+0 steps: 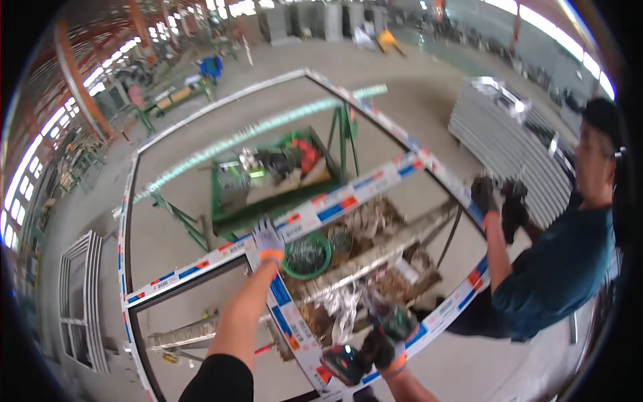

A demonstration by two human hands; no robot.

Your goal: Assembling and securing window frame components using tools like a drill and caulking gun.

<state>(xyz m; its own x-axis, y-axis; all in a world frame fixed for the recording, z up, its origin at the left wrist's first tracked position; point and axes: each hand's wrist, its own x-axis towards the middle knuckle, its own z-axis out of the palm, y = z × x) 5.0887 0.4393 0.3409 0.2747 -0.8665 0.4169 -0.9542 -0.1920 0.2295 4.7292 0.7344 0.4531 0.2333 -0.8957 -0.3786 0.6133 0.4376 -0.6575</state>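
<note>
A large window frame [355, 194] with crossbars, wrapped in white, blue and red protective film, lies across supports before me. My left hand [268, 241], in a grey and orange glove, rests on the long crossbar where a shorter bar joins it. Its fingers are stretched out and hold nothing. Near the frame's close edge, my right hand [384, 355], in a dark glove with an orange cuff, is closed around a cordless drill [398, 323]. The drill is dark green and black, somewhat blurred, and its tip cannot be made out.
Under the frame stand a green basin [308, 256] of small parts, a littered work surface [355, 271] and a green cart [268, 214]. A co-worker [556, 248] in gloves stands at the frame's right edge. Stacked grey profiles [502, 144] lie behind; metal frames [84, 301] lean at left.
</note>
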